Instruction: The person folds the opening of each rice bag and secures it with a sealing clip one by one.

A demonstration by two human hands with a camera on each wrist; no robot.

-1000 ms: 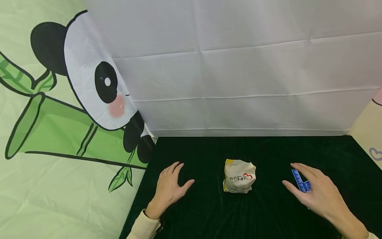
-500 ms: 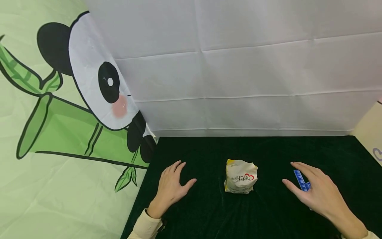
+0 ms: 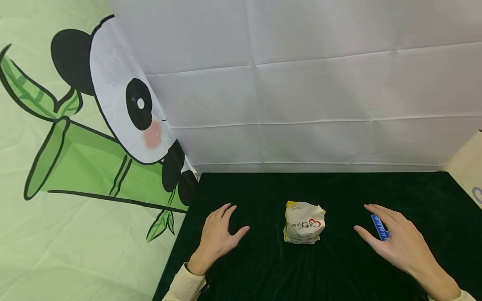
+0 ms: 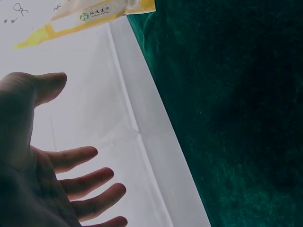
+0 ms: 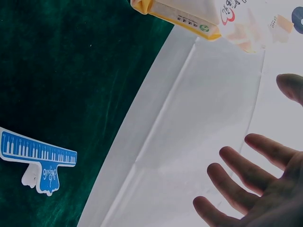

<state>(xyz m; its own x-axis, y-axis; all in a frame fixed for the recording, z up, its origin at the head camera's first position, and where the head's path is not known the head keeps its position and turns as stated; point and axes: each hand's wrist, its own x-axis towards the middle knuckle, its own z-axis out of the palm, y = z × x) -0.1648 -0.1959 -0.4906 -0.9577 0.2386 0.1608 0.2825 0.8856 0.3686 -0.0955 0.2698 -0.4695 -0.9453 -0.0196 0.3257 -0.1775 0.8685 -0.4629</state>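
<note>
A cream-coloured packet (image 3: 303, 228) with yellow edges, a red heart and dark lettering stands on the dark green tabletop between my hands. My left hand (image 3: 218, 238) is to its left, apart from it, fingers extended and thumb spread, holding nothing. On the other side my right hand (image 3: 403, 246) is likewise spread and holds nothing. Partly behind that hand in the head view lies a blue clip (image 3: 379, 228); the right wrist view shows its piano-key pattern and white back. Part of the packet (image 4: 109, 14) also appears at the top of the left wrist view.
A green cloth covers the tabletop (image 3: 244, 188). A creased white sheet (image 3: 301, 96) hangs behind it. On the left is a pale green backdrop (image 3: 75, 234) with a panda and bamboo drawing. A cream panel (image 3: 465, 167) borders the right side.
The head view has shifted slightly, so the backdrop and packet appear a little further right. My right hand has drifted slightly left and covers more of the clip. Both hands keep their spread pose.
</note>
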